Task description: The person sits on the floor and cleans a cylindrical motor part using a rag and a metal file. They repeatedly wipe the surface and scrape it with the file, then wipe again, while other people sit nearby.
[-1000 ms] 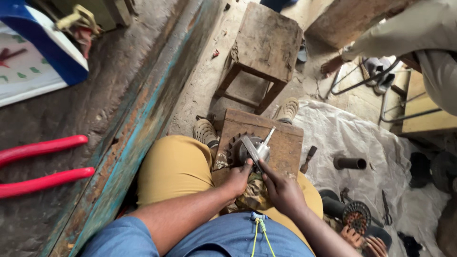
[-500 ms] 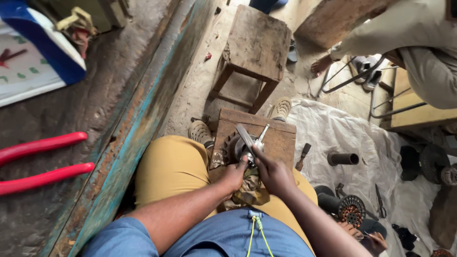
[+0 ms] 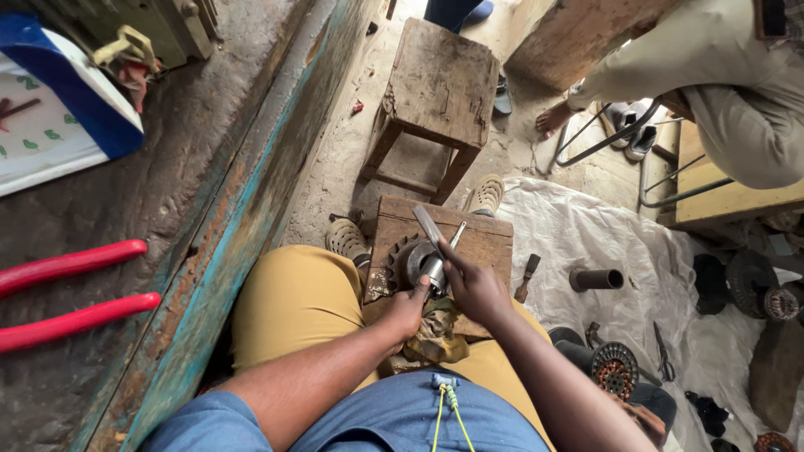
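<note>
I sit with a small wooden block (image 3: pixel 481 240) between my knees. A dark toothed metal gear part (image 3: pixel 405 259) lies on it. My right hand (image 3: pixel 475 285) grips a flat metal file or blade (image 3: pixel 430 228) together with a shiny metal shaft (image 3: pixel 437 269) over the gear. My left hand (image 3: pixel 408 311) presses at the gear's near edge, with a dirty rag (image 3: pixel 435 337) under both hands. My mustard trousers (image 3: pixel 297 305) and sandalled feet (image 3: pixel 346 238) frame the block.
A wooden stool (image 3: pixel 441 79) stands ahead. At left runs a worn blue-edged bench (image 3: pixel 243 226) with red-handled cutters (image 3: pixel 71 293) and a clock (image 3: pixel 42 125). A white sheet (image 3: pixel 611 251) at right holds a pipe (image 3: pixel 596 279), coils and tools. Another person (image 3: pixel 737 75) sits at upper right.
My hands and the metal tool have stayed over the gear; the view has shifted slightly, and the right hand has settled a little lower on the shaft.
</note>
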